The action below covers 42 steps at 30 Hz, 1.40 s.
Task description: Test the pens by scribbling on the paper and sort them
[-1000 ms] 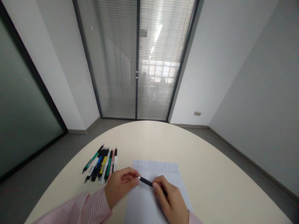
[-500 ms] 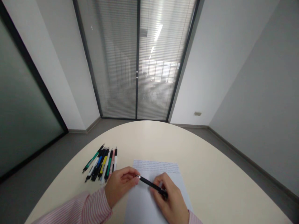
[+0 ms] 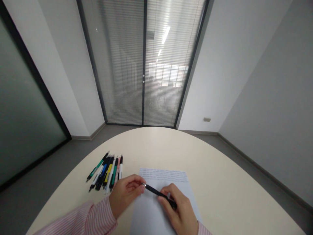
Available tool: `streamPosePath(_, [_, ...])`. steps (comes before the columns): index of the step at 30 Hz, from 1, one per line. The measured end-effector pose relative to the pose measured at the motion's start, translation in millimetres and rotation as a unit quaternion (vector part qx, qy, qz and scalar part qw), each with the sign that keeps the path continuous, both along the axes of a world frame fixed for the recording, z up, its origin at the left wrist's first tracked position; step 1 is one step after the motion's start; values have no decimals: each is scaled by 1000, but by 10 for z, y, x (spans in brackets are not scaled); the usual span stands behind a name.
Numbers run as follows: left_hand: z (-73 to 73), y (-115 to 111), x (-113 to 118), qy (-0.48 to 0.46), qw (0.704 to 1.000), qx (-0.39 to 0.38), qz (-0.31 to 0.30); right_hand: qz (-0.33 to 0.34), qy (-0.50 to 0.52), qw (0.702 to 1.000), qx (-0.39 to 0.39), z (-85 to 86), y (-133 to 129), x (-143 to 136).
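A black pen (image 3: pixel 154 190) is held slantwise above a sheet of paper (image 3: pixel 151 212), its silver tip toward the left. My left hand (image 3: pixel 127 192) pinches the tip end between thumb and forefinger. The pen's rear half lies in my right hand (image 3: pixel 178 207), with thumb and fingers closed round it. Lines of handwriting cover the top of the sheet, and the part below, between my hands, is blank. Just beyond my left hand lies a group of several pens (image 3: pixel 107 171) with green, white, blue, yellow, pink and black barrels.
The round cream table (image 3: pixel 156 147) carries the paper and the pens. Beyond its far edge stands a glass partition (image 3: pixel 122 81) with blinds and a dark frame. White walls (image 3: pixel 244 81) rise on both sides, and a small socket (image 3: pixel 206 119) sits low on the right one.
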<state>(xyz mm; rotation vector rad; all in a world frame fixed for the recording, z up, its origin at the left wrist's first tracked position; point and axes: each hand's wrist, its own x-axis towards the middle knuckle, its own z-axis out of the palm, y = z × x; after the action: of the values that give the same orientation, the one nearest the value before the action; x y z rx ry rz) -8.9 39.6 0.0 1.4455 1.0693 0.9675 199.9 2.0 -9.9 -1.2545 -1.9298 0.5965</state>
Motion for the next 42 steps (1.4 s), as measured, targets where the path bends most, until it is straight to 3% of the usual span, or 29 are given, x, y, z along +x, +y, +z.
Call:
streamPosePath(6, [-13,-14,-13,3,1000,15,-10,8,53,998,-30,39,-14,-6])
streamPosePath(9, [1,10,-22,-3,1000,5,12,0,167,980,-104,66,9,0])
streamPosePath(11, [6,22,-19,-2,1000,4,24,29,325,926,-192,92,42,17])
streamPosePath(13, [3,12,-2,22,1000,11,16,59,487,827,-273,114,77,34])
streamPosePath(15, [-6,-27,25,75,996,45,-7,61,586,746,-311,125,101,43])
streamPosePath(16, [-12,-55,39,105,992,72,-20,54,609,727,-312,126,109,45])
streamPosePath(20, [-37,-161,65,182,966,176,-57,25,645,724,-243,157,159,58])
streamPosePath(24, [-91,-234,72,226,921,288,-137,9,698,684,-211,383,294,67])
streamPosePath(26, [-132,-274,91,234,888,349,-188,30,713,662,-230,546,366,26])
streamPosePath(29, [-170,-325,123,256,869,374,-199,98,720,629,-276,711,446,-91])
streamPosePath(34, [-155,-304,125,285,856,374,-214,128,696,626,-327,637,533,-232])
streamPosePath(37, [-198,-262,125,268,827,415,-270,110,701,623,-329,566,582,-216])
streamPosePath(42, [-329,-271,161,300,815,439,-229,111,712,598,-351,572,652,-126])
